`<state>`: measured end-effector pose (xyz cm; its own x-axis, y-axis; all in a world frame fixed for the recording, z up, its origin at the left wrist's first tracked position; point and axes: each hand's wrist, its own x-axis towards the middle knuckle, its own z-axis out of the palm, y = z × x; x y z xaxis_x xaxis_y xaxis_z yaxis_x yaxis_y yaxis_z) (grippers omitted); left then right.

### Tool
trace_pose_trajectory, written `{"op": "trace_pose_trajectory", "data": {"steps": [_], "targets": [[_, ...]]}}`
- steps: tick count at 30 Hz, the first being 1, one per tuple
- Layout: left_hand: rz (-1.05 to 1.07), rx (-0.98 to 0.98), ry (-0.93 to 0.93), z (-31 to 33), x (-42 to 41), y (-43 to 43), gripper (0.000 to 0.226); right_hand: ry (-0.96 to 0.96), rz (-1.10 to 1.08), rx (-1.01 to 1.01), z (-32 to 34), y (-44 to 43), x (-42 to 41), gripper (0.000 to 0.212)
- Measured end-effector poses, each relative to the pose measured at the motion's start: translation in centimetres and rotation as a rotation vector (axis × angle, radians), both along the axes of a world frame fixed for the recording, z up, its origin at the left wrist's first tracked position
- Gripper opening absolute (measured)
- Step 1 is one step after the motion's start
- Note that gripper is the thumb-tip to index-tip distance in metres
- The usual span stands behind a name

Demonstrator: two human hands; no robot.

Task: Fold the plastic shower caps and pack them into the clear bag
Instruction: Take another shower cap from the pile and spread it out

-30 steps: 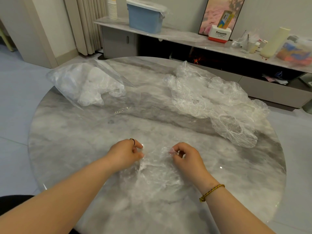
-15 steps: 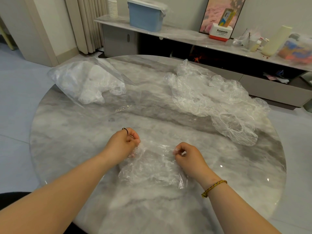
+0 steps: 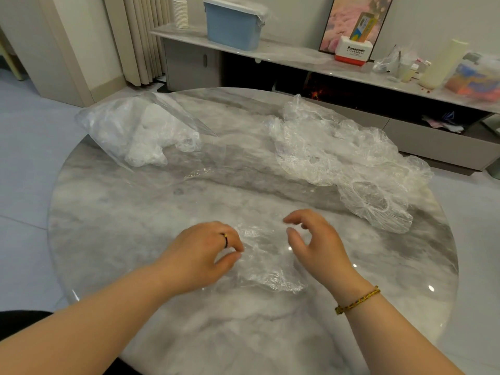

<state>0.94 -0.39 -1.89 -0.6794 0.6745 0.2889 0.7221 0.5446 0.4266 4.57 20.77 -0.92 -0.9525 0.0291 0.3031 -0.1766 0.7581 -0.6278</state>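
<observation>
A crumpled shower cap (image 3: 266, 262) lies on the table (image 3: 113, 217) between both hands. The left hand (image 3: 203, 253) curls its fingers at the cap's edge, but whether it is pinching the cap cannot be told. The right hand (image 3: 318, 246) hovers with its fingers loosely curled, holding nothing.

Round marble table (image 3: 108, 226); behind it, long shelf (image 3: 297, 56) with blue bin (image 3: 232, 28), paper cups (image 3: 180, 12).
</observation>
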Motion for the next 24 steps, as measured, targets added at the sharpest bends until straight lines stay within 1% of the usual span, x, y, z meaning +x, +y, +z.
{"op": "trace_pose_trajectory", "data": {"steps": [1, 2, 3, 4, 5, 6, 8, 11, 13, 15, 17, 19, 20, 22, 24], "targets": [[-0.049, -0.053, -0.01, 0.1, 0.5, 0.0, 0.034, -0.009, 0.106, 0.022, 0.5, -0.3, 0.5, 0.03], [-0.077, -0.131, -0.035, 0.1, 0.8, 0.0, 0.043, -0.042, 0.211, 0.06, 0.6, -0.7, 1.0, 0.037], [-0.083, -0.199, -0.079, 0.3, 1.0, 0.0, 0.058, -0.099, 0.308, 0.131, 0.5, -1.1, 1.4, 0.042], [-0.058, -0.223, -0.099, 0.2, 1.0, -0.1, 0.077, -0.183, 0.388, 0.228, 0.3, -1.5, 1.7, 0.046], [-0.044, -0.284, -0.135, -0.2, 1.0, -0.3, 0.093, -0.268, 0.441, 0.324, 0.1, -1.7, 2.0, 0.05], [-0.044, -0.334, -0.162, -0.4, 0.9, -0.5, 0.102, -0.329, 0.467, 0.399, -0.3, -1.8, 2.0, 0.051], [-0.061, -0.398, -0.169, -0.6, 0.9, -0.7, 0.107, -0.379, 0.429, 0.491, -0.4, -1.9, 1.8, 0.047], [-0.082, -0.413, -0.197, -0.5, 1.0, -0.7, 0.098, -0.376, 0.316, 0.535, -0.2, -1.9, 1.4, 0.039], [-0.061, -0.404, -0.216, -0.7, 0.9, -0.6, 0.082, -0.406, 0.253, 0.47, -0.2, -1.6, 1.3, 0.034], [0.022, -0.393, -0.301, -0.3, 0.7, -0.6, 0.07, -0.436, 0.184, 0.313, 0.1, -1.0, 1.1, 0.023], [0.104, -0.303, -0.488, 0.0, 0.2, -0.6, 0.049, -0.506, 0.11, 0.102, 0.3, -0.3, 0.7, 0.016], [0.171, -0.14, -0.675, 0.6, -0.4, -0.8, 0.026, -0.596, 0.047, -0.103, 0.4, 0.3, 0.4, 0.015], [0.21, -0.066, -0.738, 0.8, -0.7, -1.0, 0.019, -0.632, 0.013, -0.199, 0.4, 0.4, 0.3, 0.015], [0.301, 0.055, -0.817, 0.9, -1.0, -1.0, 0.022, -0.675, -0.056, -0.349, 0.3, 0.4, 0.1, 0.02], [0.438, 0.149, -0.851, 1.2, -1.1, -0.9, 0.02, -0.671, -0.108, -0.403, 0.0, 0.2, 0.0, 0.029]]}}
